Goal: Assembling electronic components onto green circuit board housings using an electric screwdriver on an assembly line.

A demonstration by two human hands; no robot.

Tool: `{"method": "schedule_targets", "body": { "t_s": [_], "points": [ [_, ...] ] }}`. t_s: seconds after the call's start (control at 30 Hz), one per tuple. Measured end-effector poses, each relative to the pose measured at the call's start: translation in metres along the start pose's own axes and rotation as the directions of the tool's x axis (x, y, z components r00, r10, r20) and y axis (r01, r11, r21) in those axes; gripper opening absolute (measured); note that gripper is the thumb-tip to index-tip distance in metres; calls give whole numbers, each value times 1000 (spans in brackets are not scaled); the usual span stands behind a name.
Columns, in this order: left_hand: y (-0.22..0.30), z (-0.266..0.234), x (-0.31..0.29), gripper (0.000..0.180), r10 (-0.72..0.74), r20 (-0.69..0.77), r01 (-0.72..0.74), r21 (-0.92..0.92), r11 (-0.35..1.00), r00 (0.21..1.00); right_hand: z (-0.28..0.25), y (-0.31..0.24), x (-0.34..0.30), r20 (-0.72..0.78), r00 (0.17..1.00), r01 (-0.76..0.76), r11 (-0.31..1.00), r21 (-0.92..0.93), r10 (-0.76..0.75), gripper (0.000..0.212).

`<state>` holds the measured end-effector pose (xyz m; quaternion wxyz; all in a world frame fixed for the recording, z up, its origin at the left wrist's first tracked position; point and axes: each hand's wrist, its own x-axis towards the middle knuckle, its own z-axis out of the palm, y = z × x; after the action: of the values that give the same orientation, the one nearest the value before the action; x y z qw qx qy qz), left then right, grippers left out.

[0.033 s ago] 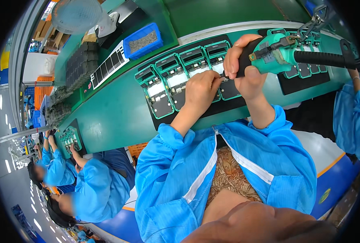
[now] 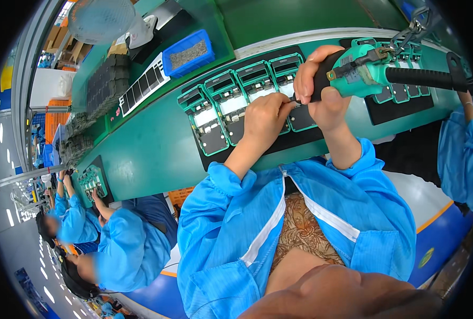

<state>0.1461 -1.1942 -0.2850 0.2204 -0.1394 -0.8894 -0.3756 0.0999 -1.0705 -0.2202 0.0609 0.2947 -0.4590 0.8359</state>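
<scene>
Tool [image 2: 356,74] is in the upper right of the frame, above a green table [image 2: 151,159] which crosses the picture in a slant. On this table, in the upper middle, a black mat [image 2: 271,152] carries a row of green-edged cases [image 2: 211,119] with pale and dark parts inside. A second mat [image 2: 401,110] with similar cases lies at the right, partly behind the tool. In the upper left of the frame there are a blue box [image 2: 194,68] with many small grey pieces and a stack of dark parts [image 2: 104,87]. At the lower left, co-workers [image 2: 135,250] in blue jackets sit along the table.

Right hand [image 2: 324,87] holds the tool by its black grip, with the fingers bent around it and the thumb below. Left hand [image 2: 263,117] is just beside, at the lower left end of the tool, above the cases. Its fingers are curled and narrow, with the thumb near the forefinger; whether they pinch something, I cannot tell, because the tips are partly hidden.

The tool has a bright green body with a pale label. It lies tilted, a metal chain [image 2: 417,24] is above its rear part, and a thick black cable [image 2: 420,76] goes out to the right.
</scene>
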Motion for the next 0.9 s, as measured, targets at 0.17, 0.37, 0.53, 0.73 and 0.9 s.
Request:
{"method": "schedule_targets", "body": {
  "t_s": [0.17,0.37,0.53,0.73,0.9],
  "points": [
    [-1,-4,-1,14,-3,-1,3,-6,1000,1000,4,5,-1,24,999,-23,1000,-20,24,58],
    [-3,-5,-2,13,-53,12,53,-12,998,999,7,7,0,36,999,20,999,-31,-19,57],
    [-2,-6,-3,11,-72,12,72,-29,997,997,6,7,0,32,999,1,999,-37,0,57],
    [-3,-7,-1,16,-26,17,26,-6,1000,1000,-4,23,-5,53,999,0,997,83,-4,46],
    [-32,-47,40,35,-186,30,175,228,958,982,-20,27,6,-52,999,-1,975,-222,-11,32]
  ]
}}
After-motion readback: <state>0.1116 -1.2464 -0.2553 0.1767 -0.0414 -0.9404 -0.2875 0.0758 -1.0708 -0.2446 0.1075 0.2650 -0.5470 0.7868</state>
